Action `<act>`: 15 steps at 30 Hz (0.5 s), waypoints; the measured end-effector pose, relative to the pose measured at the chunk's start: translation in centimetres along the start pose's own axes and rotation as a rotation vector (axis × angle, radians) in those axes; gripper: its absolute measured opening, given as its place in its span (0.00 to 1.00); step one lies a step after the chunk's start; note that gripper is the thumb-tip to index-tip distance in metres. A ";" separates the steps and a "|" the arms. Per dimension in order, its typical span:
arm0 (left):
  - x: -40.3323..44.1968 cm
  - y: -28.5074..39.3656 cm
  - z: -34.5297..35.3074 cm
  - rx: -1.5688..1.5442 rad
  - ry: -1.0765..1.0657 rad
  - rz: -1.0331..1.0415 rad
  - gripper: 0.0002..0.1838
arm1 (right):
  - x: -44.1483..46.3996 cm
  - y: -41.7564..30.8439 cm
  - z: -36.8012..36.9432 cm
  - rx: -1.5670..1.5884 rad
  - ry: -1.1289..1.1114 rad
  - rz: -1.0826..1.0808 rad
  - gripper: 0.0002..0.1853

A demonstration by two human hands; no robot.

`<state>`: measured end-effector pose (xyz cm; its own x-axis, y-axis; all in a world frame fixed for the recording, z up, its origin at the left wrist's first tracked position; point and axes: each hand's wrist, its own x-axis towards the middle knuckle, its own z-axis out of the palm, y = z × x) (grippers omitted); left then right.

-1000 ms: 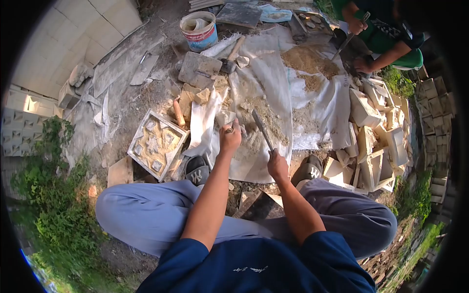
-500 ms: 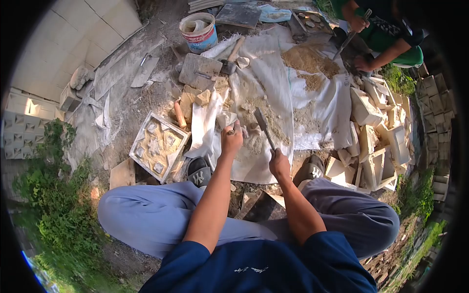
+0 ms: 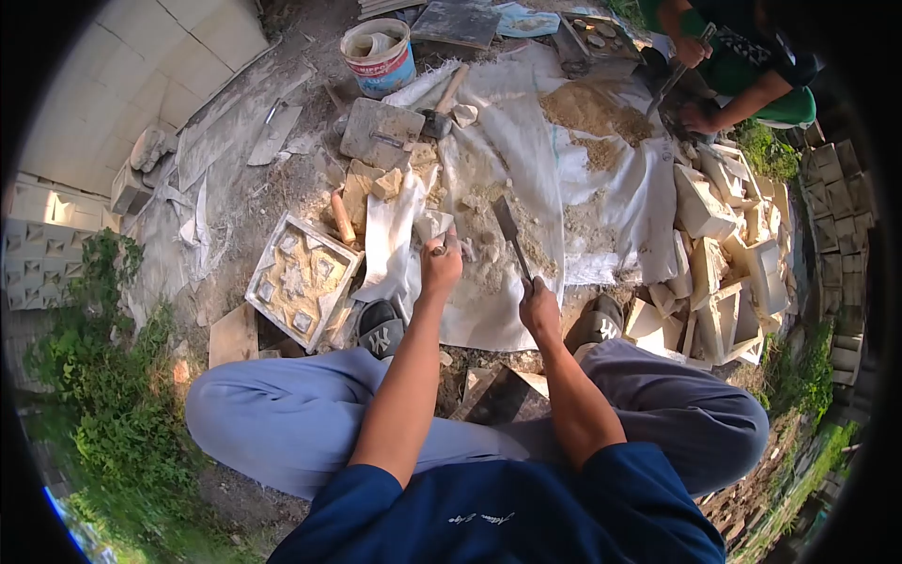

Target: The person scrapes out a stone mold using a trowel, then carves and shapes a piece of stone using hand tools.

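My left hand (image 3: 441, 268) is closed on a pale, jagged chunk of stone-like material (image 3: 432, 225), held low above the white woven sheet (image 3: 479, 331). In my right hand (image 3: 539, 308) is the handle end of a dark, flat metal bar (image 3: 508, 228) with a wider blade at its far end. The blade points away from me, a little to the right of the chunk and apart from it. Crumbly sand-coloured debris (image 3: 489, 274) lies on the sheet between and beyond my hands.
To the left stand a square mould frame (image 3: 261, 317) with a patterned filling and a hammer (image 3: 439, 124) beside a flat trowel (image 3: 376, 132). A bucket (image 3: 381, 80) is further back. Broken hollow blocks (image 3: 705, 211) pile up at right. Another person's hand (image 3: 693, 51) grips a bar at upper right.
The metal bar has swung slightly upward and away in my right hand. My left hand keeps hold of the chunk, barely shifted. The view has moved a little.
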<state>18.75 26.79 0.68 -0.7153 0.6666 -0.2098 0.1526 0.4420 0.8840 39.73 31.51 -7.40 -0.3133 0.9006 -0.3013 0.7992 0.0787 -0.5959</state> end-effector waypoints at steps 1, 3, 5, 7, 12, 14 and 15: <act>-0.1 -0.1 -0.1 0.003 0.001 -0.008 0.29 | 0.2 -0.8 -0.3 0.034 0.051 -0.039 0.17; 0.0 0.0 -0.2 -0.040 -0.018 -0.041 0.29 | 0.7 -2.4 -0.9 0.108 0.188 -0.161 0.14; -0.1 0.5 -0.4 -0.027 -0.020 -0.062 0.29 | 0.8 -3.1 -0.3 0.146 0.232 -0.219 0.13; 0.3 0.3 -0.3 -0.011 -0.024 -0.060 0.30 | 0.5 -2.6 0.4 0.107 0.240 -0.225 0.14; 0.8 -1.6 0.2 -0.045 0.001 -0.002 0.28 | -0.5 -1.3 0.1 -0.086 0.004 -0.027 0.16; 0.5 -1.6 0.2 -0.026 -0.005 -0.041 0.28 | -0.4 -1.8 -0.8 -0.058 0.007 -0.007 0.17; 0.6 -1.6 0.3 -0.039 -0.006 -0.025 0.28 | 0.0 -2.3 -1.1 -0.027 0.039 -0.043 0.17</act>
<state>18.29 26.62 -1.00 -0.7146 0.6590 -0.2347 0.1078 0.4352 0.8938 38.51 31.78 -5.20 -0.3278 0.9121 -0.2464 0.7993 0.1287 -0.5870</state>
